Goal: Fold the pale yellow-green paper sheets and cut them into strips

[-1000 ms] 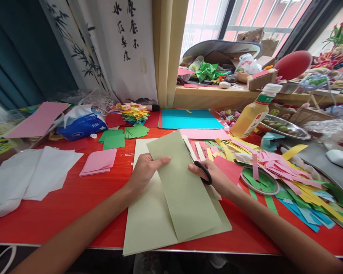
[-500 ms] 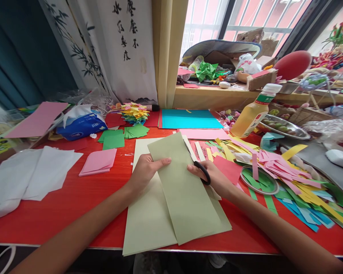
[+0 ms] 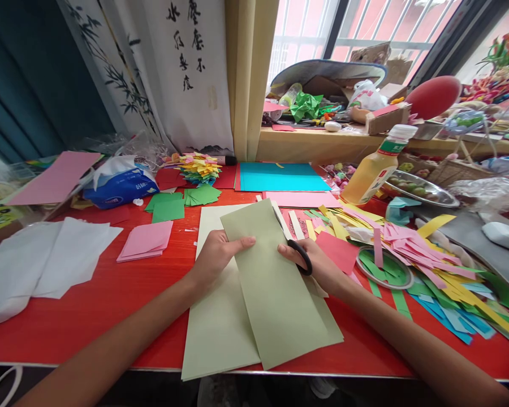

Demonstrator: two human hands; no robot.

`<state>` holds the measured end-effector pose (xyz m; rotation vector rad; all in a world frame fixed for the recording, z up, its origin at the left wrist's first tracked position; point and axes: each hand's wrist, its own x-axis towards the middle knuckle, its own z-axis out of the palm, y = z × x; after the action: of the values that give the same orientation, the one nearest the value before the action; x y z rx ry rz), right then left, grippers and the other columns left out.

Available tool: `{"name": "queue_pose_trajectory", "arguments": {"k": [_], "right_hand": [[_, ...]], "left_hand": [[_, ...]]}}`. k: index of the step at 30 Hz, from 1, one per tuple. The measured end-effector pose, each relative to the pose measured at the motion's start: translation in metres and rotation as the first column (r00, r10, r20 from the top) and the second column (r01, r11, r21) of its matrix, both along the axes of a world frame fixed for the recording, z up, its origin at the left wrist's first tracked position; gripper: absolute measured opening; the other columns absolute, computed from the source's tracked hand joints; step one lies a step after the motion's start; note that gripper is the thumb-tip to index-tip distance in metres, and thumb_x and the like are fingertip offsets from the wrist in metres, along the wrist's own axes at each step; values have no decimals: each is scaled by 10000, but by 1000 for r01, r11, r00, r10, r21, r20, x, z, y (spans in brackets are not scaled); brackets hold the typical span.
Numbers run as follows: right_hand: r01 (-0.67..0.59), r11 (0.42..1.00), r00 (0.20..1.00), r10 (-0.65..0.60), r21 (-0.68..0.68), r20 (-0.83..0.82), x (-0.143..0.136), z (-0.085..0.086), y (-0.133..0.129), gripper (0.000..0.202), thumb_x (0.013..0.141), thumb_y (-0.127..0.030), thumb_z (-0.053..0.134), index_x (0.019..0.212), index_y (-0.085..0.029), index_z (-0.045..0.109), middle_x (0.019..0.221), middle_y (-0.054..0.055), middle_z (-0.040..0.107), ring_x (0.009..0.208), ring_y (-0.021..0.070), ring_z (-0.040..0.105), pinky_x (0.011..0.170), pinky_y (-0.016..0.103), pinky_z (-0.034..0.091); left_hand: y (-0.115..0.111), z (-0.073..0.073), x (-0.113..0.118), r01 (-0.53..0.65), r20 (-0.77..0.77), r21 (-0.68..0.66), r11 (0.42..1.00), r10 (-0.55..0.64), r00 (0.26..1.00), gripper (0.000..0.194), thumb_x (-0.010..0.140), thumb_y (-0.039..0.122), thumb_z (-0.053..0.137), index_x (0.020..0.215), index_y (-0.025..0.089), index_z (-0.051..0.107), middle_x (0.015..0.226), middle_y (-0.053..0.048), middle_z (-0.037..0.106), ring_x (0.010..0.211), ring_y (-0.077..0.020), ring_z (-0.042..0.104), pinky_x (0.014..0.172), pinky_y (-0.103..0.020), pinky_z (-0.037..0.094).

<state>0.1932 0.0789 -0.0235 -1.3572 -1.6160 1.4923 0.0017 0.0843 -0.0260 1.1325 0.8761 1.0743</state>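
My left hand (image 3: 215,257) pinches the left edge of a pale green paper sheet (image 3: 280,294), thumb on top. My right hand (image 3: 314,260) is closed round the black handle of a pair of scissors (image 3: 300,257), close to the sheet's right edge. The blades point away from me and are partly hidden by the paper. Underneath, larger pale green sheets (image 3: 216,333) lie on the red table (image 3: 89,316) and reach its front edge.
Pink squares (image 3: 145,242), green squares (image 3: 168,207) and a blue tissue pack (image 3: 121,186) lie left. Blue sheets (image 3: 284,177) are behind. A juice bottle (image 3: 371,169), a tape roll (image 3: 385,268) and coloured strips (image 3: 424,249) lie right.
The lower end of the held sheet has shifted slightly toward me. My left hand has moved very slightly right; the scissors stay nearly where they were.
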Motion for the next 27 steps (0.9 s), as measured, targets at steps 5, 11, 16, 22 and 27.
{"name": "queue_pose_trajectory", "arguments": {"k": [5, 11, 16, 22, 27], "right_hand": [[-1, 1000, 1000, 1, 8, -19, -1, 0, -1, 396, 708, -533, 534, 593, -178, 403, 536, -37, 334, 450, 74, 303, 421, 223, 208], [17, 1000, 1000, -18, -24, -25, -1, -2, -1, 408, 699, -521, 556, 580, -173, 379, 517, -53, 285, 430, 56, 268, 400, 209, 172], [-6, 1000, 1000, 6, 19, -13, -1, 1, -1, 413, 717, -531, 529, 589, -178, 359, 534, -49, 287, 449, 64, 271, 414, 218, 185], [4, 1000, 1000, -4, -7, -9, -2, 0, 0, 433, 685, -568, 540, 591, -178, 378, 519, -53, 304, 436, 63, 280, 412, 216, 189], [29, 999, 1000, -29, 14, 2, -4, 3, -3, 469, 655, -632, 516, 606, -174, 429, 520, -31, 376, 441, 79, 325, 416, 226, 222]], "left_hand": [[0, 0, 0, 15, 4, -3, 1000, -15, 1000, 278, 701, 235, 627, 965, 147, 636, 882, -66, 678, 749, -217, 633, 652, -311, 512], [0, -1, 0, 4, -11, -13, 1000, -4, 1000, 279, 697, 248, 635, 954, 139, 637, 888, -72, 677, 758, -220, 632, 660, -315, 510], [-2, 1, 2, 21, -13, -23, 1000, -22, 1000, 267, 690, 280, 648, 916, 140, 640, 867, -65, 681, 727, -207, 635, 648, -304, 514], [-1, 1, 1, 13, -31, -25, 1000, -14, 999, 297, 674, 311, 659, 910, 132, 646, 866, -72, 682, 724, -219, 637, 637, -308, 513], [-1, 2, 1, 27, -29, -30, 999, -28, 999, 325, 678, 295, 654, 966, 146, 639, 876, -67, 682, 735, -213, 637, 652, -307, 512]]}}
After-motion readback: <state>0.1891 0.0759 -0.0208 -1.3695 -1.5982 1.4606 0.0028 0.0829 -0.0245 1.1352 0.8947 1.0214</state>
